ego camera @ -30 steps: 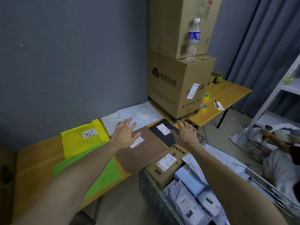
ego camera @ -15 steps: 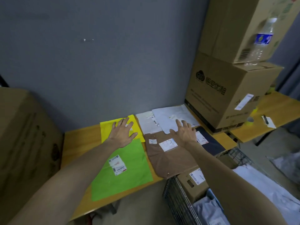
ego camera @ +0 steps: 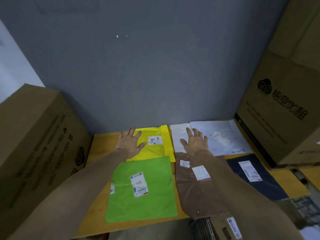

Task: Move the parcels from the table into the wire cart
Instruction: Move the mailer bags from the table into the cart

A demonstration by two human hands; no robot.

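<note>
Six parcels: all lying flat on the worktop (ego camera: pixel 100 149), labels up, none lifted.
Cart (ego camera: pixel 202 228): only a wire corner shows at the bottom edge, below the worktop's front.
Cart contents: one labelled carton (ego camera: pixel 223 230) sits inside; anything past it is too blurred to name.
Left hand (ego camera: pixel 131 144): palm down, grip spread wide over the left edge of the yellow parcel (ego camera: pixel 154 149). Whether it touches, can't tell.
Right hand (ego camera: pixel 194 142): palm down, grip spread, holding nothing, over the left white parcel (ego camera: pixel 178 135) where it meets the right white parcel (ego camera: pixel 225 135).
Yellow parcel: far row by the wall, with a folded flap down its right side.
Green parcel (ego camera: pixel 152 201): near row, overlapping the yellow one's near edge, sides roughly square to the worktop.
Brown parcel (ego camera: pixel 192 193): right of green, long axis running far to near, its near end at the worktop's front edge just above the cart.
Navy parcel (ego camera: pixel 270 186): right of brown, long axis slanting from far-left to near-right.
White parcels: far row, side by side and overlapping.
Ends: left box (ego camera: pixel 34 144) and right box (ego camera: pixel 280 110) stand at either end of the worktop.
</note>
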